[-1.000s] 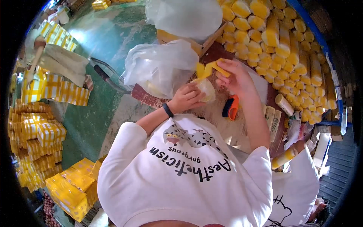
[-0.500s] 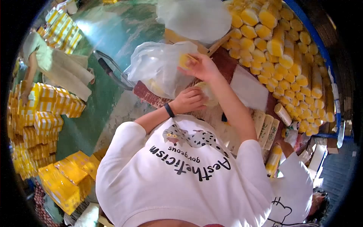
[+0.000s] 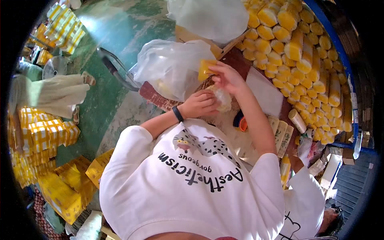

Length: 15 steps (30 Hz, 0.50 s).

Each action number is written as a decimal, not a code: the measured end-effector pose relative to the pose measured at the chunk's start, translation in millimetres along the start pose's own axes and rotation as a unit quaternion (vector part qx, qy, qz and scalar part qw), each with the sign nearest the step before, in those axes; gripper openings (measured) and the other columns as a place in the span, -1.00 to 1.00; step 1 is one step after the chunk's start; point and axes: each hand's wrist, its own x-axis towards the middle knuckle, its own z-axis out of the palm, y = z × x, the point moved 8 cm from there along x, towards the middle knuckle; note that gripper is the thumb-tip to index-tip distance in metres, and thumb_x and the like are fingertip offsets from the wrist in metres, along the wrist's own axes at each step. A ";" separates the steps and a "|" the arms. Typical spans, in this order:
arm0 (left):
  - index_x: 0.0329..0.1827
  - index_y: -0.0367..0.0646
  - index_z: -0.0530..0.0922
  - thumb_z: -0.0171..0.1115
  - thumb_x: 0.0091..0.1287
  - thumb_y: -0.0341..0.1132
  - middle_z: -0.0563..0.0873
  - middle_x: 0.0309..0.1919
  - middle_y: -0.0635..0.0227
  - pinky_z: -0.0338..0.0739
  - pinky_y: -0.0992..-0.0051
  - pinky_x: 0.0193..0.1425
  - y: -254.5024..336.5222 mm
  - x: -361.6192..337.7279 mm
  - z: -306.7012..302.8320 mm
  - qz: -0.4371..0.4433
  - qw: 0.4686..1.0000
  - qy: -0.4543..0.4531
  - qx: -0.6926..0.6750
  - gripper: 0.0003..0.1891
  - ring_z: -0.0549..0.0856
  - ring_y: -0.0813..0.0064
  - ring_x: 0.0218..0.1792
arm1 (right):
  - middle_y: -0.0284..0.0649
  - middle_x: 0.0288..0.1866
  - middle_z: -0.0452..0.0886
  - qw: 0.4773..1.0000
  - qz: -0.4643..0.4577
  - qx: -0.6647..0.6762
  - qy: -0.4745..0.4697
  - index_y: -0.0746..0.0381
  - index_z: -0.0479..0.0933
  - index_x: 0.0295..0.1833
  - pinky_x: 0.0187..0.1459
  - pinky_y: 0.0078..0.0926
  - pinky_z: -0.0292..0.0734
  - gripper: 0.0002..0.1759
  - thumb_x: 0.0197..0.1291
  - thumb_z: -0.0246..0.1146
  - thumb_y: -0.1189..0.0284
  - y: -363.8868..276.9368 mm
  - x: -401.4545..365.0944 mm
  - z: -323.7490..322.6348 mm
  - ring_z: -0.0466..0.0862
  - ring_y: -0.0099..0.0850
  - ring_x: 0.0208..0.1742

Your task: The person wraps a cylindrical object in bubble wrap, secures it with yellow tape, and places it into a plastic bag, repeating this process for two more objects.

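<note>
Change: right hand (image 3: 227,78) is now slightly back from its spot over the clear plastic bag (image 3: 166,68), yellow piece (image 3: 205,70) pinched in the fingertips, other fingers loosely spread. Piece now shows its broad face, just beside or over the bag edge; contact with the bag, can't tell. Left hand (image 3: 200,105) hasn't moved off the translucent bundle (image 3: 222,99): fingers curled, mostly closed on its near side, bundle sitting between left fingertips and right wrist. Net effect: one item per hand, yellow piece held apart from the bundle; what's inside the bundle is unclear. Right forearm also uncovers part of the orange-and-blue item (image 3: 242,123) again, on the tabletop (image 3: 225,119) nearer the body than the right hand. Bag is ahead of the left hand. To the right of the right hand: loose roll (image 3: 297,121), then the stack of yellow rolls (image 3: 300,52) further out. Co-worker's sleeve (image 3: 306,192) is well apart from both hands
</note>
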 end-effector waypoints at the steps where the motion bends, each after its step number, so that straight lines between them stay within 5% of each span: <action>1: -0.04 -0.11 0.62 0.45 0.07 -0.12 0.60 -0.19 0.39 0.55 0.35 0.13 0.3 0.1 -0.7 -0.001 1.000 0.000 0.002 -0.58 0.59 0.33 -0.06 | -0.31 -0.40 0.57 0.999 0.000 -0.035 -0.003 0.15 0.45 -0.01 -0.67 -0.82 0.19 -0.80 0.25 0.18 0.47 -6.3 -6.8 4.9 0.34 -0.72 -0.65; 5: -0.04 -0.10 0.62 0.44 0.08 -0.11 0.60 -0.19 0.40 0.54 0.36 0.13 -0.1 1.0 -2.4 -0.001 1.000 0.000 -0.004 -0.58 0.59 0.35 -0.06 | -0.40 -0.62 0.45 0.987 0.057 -0.122 -0.087 0.20 0.44 -0.07 -0.73 -0.84 0.10 -0.86 0.26 0.15 0.48 -3.9 -6.2 -4.1 0.23 -0.76 -0.73; 11: -0.04 -0.04 0.63 0.42 0.12 -0.10 0.60 -0.18 0.42 0.54 0.36 0.12 -0.3 0.3 -0.9 -0.002 1.000 -0.005 0.004 -0.62 0.58 0.39 -0.05 | -0.48 -0.75 0.21 0.983 0.068 0.095 -0.142 0.20 0.39 -0.35 -0.79 -0.80 0.03 -0.76 0.39 0.03 0.34 -4.8 -13.5 4.9 0.12 -0.73 -0.77; 15: -0.04 -0.01 0.63 0.40 0.14 -0.08 0.61 -0.17 0.43 0.52 0.36 0.12 0.0 -0.7 0.1 -0.007 1.000 -0.008 0.015 -0.63 0.57 0.43 -0.03 | -0.47 -0.77 0.19 0.978 0.078 0.099 -0.168 0.20 0.38 -0.39 -0.79 -0.81 0.01 -0.69 0.44 -0.03 0.31 7.4 -18.2 12.1 0.10 -0.72 -0.77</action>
